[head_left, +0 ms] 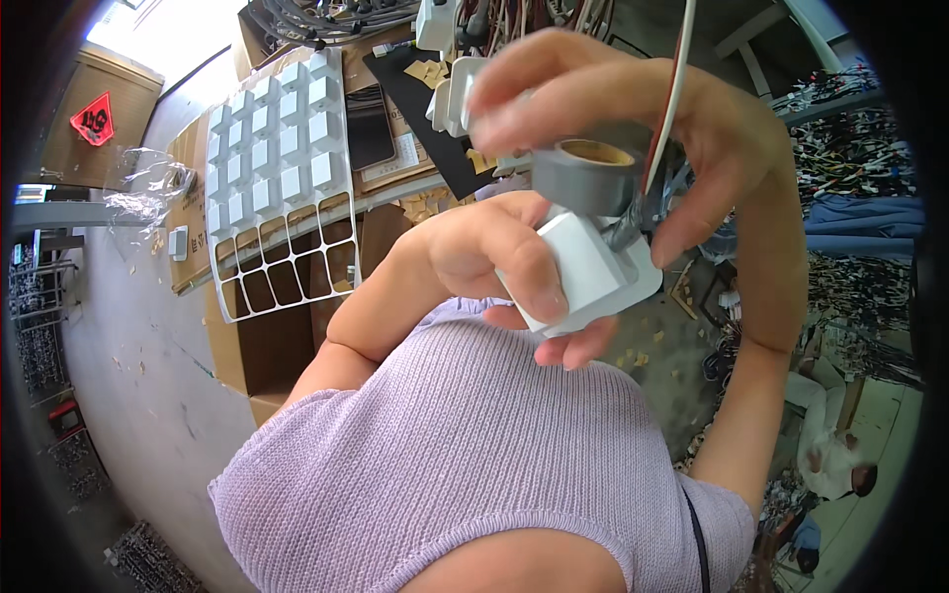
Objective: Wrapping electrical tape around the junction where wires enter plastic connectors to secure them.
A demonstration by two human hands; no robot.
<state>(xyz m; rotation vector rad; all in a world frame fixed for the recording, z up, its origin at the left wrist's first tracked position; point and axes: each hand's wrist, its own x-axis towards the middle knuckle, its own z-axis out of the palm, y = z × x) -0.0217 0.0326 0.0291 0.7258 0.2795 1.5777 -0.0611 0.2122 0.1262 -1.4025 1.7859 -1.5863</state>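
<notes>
My left hand (494, 252) is closed around a white box-shaped housing (581, 265) with a wider flat base plate, held in front of my chest. Out of the housing's upper right side rises a white and red cable (670, 109). A roll of grey tape (585, 186) sits right above the housing, and a twisted strip runs from it to the cable's foot. Around the roll arches my right hand (633, 109), its fingers spread and slightly blurred. The thumb is apart from the roll, near the strip; no firm grip shows.
A white grid tray (297, 259) with rows of white housings (262, 153) lies on cardboard at the left. Beside it are a black phone-like slab (371, 133) and a black mat (420, 119). Cable bundles (840, 148) hang at the right; another person (830, 445) sits beyond.
</notes>
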